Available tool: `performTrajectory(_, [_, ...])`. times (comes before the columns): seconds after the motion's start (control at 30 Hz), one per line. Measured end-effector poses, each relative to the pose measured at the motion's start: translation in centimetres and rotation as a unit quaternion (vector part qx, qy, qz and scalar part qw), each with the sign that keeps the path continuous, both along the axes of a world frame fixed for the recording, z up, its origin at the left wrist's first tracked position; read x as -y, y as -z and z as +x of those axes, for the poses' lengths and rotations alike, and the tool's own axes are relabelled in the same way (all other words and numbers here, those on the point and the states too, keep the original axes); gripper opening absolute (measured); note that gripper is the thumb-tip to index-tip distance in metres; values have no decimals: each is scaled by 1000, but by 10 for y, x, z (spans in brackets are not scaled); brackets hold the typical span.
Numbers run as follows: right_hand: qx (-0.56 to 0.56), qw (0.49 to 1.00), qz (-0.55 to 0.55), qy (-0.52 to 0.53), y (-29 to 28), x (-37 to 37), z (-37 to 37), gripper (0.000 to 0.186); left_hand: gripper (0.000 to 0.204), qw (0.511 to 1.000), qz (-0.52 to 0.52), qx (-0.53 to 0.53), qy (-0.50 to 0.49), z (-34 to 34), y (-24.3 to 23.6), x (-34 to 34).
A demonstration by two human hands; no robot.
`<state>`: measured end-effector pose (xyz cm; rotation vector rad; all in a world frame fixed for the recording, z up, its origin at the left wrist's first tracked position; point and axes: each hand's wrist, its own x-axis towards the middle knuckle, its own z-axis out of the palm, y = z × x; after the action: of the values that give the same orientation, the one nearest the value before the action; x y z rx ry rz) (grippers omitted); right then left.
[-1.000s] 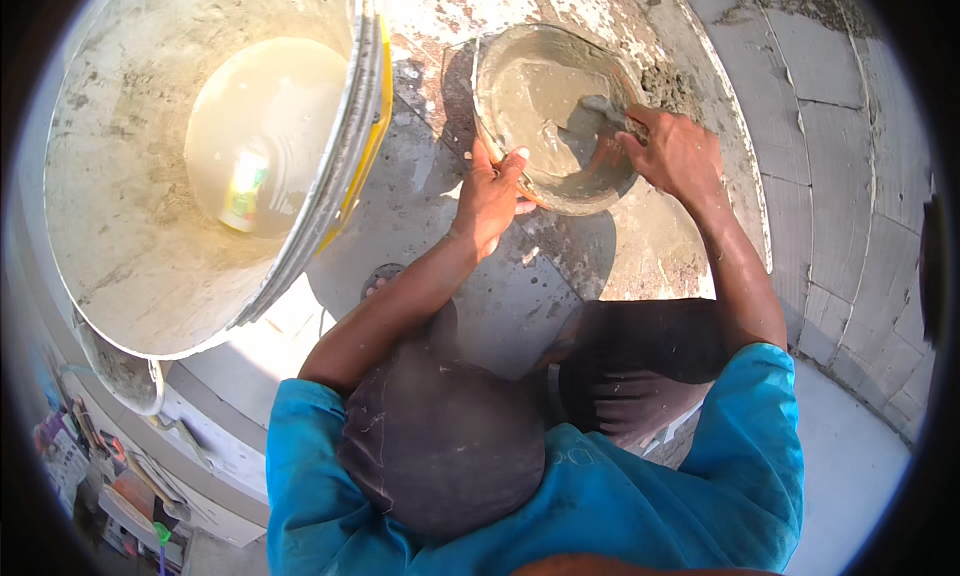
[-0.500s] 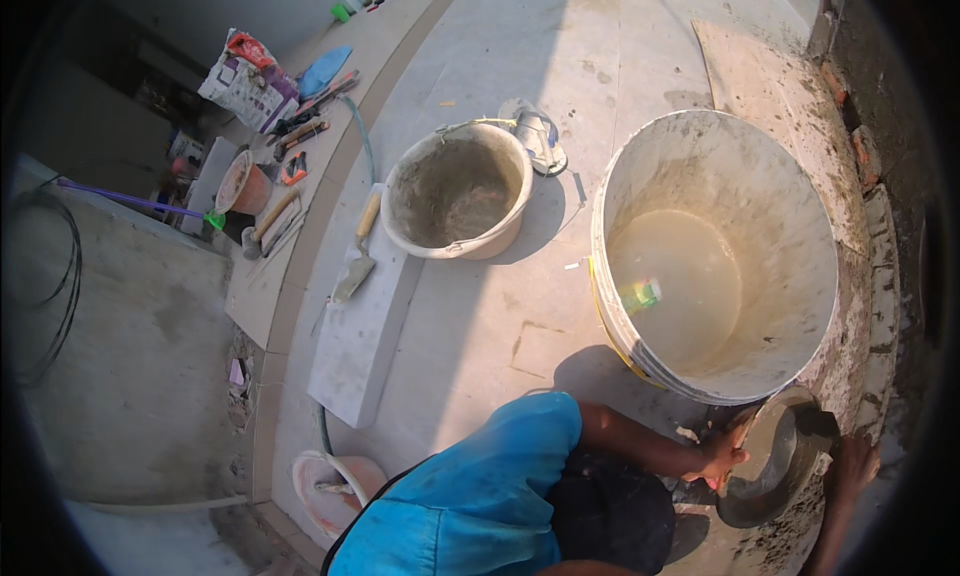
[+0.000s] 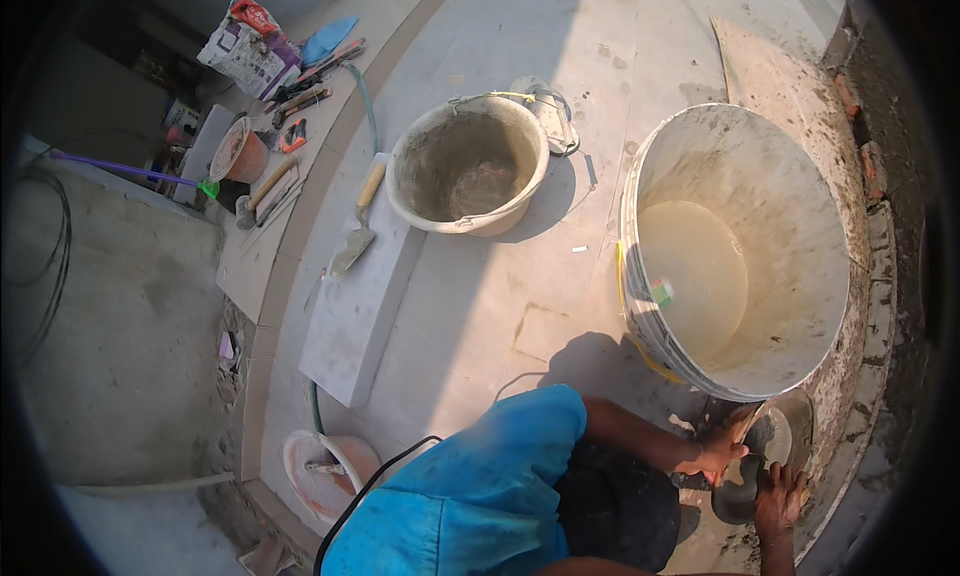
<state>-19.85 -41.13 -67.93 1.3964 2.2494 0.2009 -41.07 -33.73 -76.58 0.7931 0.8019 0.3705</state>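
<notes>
At the lower right, a round mortar pan (image 3: 785, 426) with wet grey mix sits beside the big white bucket (image 3: 800, 256). My left hand (image 3: 718, 448) is closed on the pan's left rim. My right hand (image 3: 780, 501) is over the pan's near right part, fingers bent around something I cannot make out. The bucket holds cloudy water and a small green-and-white item (image 3: 662, 292), partly submerged.
A cement-coated bucket (image 3: 510, 216) stands near a trowel (image 3: 352, 248) on a white block (image 3: 350, 346). A pink bucket (image 3: 300, 476) is at lower left. Tools, a bag (image 3: 240, 61) and a hose (image 3: 368, 106) lie along the step. A rough brick edge (image 3: 870, 176) runs at right.
The view has swung left since a second ago, bringing the step and other buckets in. My right hand has moved toward the pan's near side; my left hand still grips its rim.
</notes>
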Motion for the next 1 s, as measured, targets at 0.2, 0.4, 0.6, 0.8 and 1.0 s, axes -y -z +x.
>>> performTrajectory(0.2, [15,992,122,-35,-100,-41,19,30,72,998,-62,-10,29,-11,-14,-10])
performTrajectory(0.4, [71,992,0,101,-36,-85,20,28,80,998,-53,3,13,-36,-54,-23])
performTrajectory(0.6, [128,933,-172,288,4,-70,51,22,82,999,-39,-20,10,-34,-52,-25])
performTrajectory(0.8, [3,917,-171,361,35,-26,110,33,83,1000,-4,-19,-23,-19,-31,-14])
performTrajectory(1.0, [-126,884,-179,414,-9,11,37,38,77,999,17,-12,-25,-18,-25,-14])
